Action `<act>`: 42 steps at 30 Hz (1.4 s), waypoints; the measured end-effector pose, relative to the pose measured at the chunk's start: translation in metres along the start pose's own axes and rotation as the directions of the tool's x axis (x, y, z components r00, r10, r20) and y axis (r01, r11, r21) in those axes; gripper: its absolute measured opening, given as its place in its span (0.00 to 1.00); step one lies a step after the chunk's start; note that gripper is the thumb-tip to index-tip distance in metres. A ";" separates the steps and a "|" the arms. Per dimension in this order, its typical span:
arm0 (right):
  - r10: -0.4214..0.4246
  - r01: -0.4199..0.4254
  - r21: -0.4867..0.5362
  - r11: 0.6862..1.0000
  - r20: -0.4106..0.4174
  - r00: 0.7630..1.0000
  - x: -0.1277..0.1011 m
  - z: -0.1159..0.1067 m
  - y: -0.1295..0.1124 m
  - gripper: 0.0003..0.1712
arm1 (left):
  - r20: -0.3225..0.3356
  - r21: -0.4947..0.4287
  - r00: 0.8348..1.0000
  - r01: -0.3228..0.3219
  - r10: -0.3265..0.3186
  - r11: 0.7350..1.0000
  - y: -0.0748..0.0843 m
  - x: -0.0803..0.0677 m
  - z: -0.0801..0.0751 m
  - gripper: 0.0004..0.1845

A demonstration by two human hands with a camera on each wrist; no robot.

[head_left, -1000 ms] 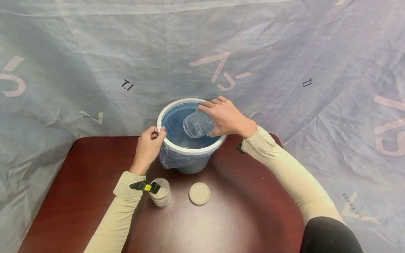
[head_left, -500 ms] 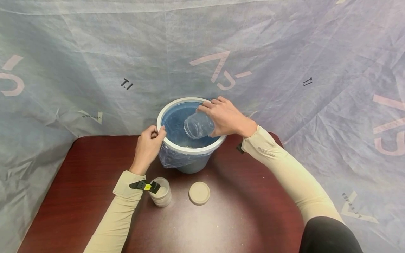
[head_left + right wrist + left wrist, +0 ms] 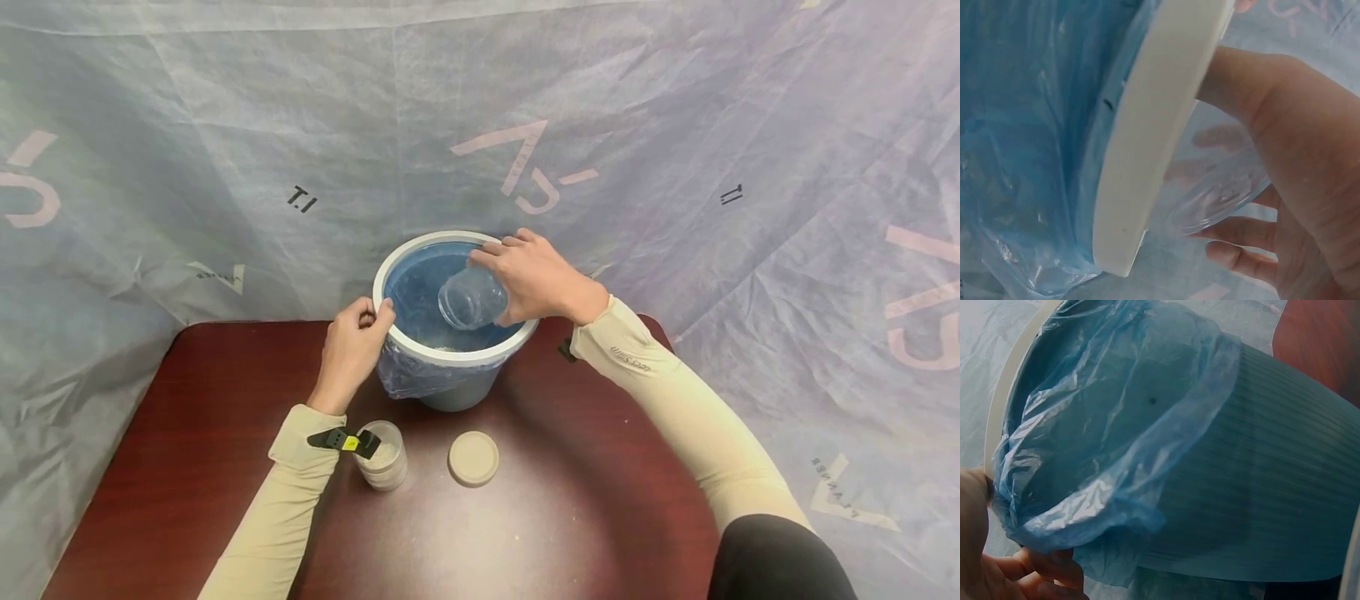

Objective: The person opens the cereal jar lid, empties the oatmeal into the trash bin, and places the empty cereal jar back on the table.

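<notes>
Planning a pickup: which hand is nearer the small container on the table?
Left. The left hand grips the bin at its rim, beyond the small container; the right hand is farther, holding a clear jar over the bin.

White glare on the tabletop (image 3: 465, 542)

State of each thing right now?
Blue plastic bin with white rim: upright, uncovered, left hand gripping rim
Thin blue plastic bag: lining bin, edge hanging outside
Clear plastic jar: held tilted over bin by right hand
Clear jar with white contents: upright
Round beige lid: lying flat
</notes>
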State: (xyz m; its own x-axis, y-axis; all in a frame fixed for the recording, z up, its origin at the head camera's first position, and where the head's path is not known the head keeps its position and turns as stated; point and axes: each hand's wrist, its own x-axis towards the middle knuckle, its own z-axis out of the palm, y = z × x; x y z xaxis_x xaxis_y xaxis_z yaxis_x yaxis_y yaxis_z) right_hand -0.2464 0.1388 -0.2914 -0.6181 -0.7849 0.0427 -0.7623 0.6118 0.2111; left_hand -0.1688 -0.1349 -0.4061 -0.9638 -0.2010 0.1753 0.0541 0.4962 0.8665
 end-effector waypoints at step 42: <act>0.030 -0.028 0.143 0.989 -0.007 1.000 -0.008 0.006 0.004 0.50 | -0.006 0.000 1.000 -0.008 0.008 1.000 0.002 -0.002 -0.003 0.20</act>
State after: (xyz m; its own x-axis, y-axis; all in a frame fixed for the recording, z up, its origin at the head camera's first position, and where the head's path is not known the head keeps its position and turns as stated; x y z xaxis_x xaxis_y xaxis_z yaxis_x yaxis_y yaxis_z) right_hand -0.2457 0.1482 -0.2963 -0.6390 -0.7672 0.0561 -0.7642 0.6414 0.0679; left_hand -0.1664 -0.1357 -0.4030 -0.9618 -0.2019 0.1848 0.0618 0.4976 0.8652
